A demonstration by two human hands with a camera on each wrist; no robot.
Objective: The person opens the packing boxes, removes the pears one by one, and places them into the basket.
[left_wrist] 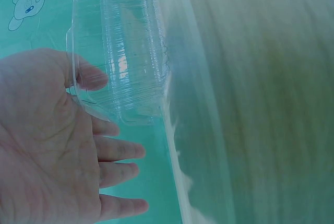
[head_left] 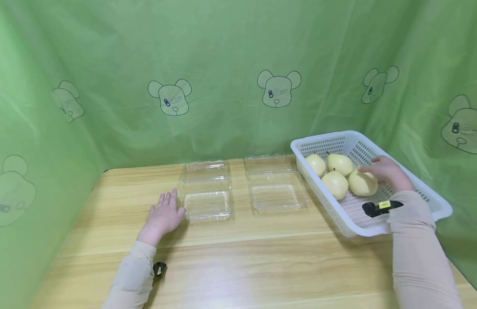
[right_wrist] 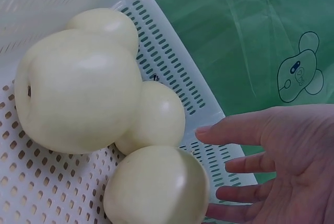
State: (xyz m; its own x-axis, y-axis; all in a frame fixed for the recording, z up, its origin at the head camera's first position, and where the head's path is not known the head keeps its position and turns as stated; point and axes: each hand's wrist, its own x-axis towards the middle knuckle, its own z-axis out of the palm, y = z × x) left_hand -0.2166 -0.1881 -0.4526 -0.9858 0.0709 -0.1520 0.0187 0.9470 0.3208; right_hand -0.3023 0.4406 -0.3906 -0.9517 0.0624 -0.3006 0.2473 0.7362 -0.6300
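Observation:
My left hand (head_left: 163, 217) is at the left side of a clear plastic clamshell box (head_left: 206, 204), its fingers extended. In the left wrist view the thumb overlaps the box's edge, and the other fingers point past its corner. My right hand (head_left: 391, 172) reaches into a white perforated basket (head_left: 441, 210), palm toward the nearest pale yellow pear (head_left: 363, 183). Its fingers are spread and slightly bent, right at that pear's side. In the right wrist view the fingertips stand close to the lowest pear (right_wrist: 156, 187), not curled round it.
Several pears, among them one at the front (head_left: 335, 185), sit together at the basket's left part. A second open clear clamshell box (head_left: 277, 197) lies between the first box and the basket. Green curtains (head_left: 223, 51) with bear prints enclose the wooden table (head_left: 238, 274) at the back and sides.

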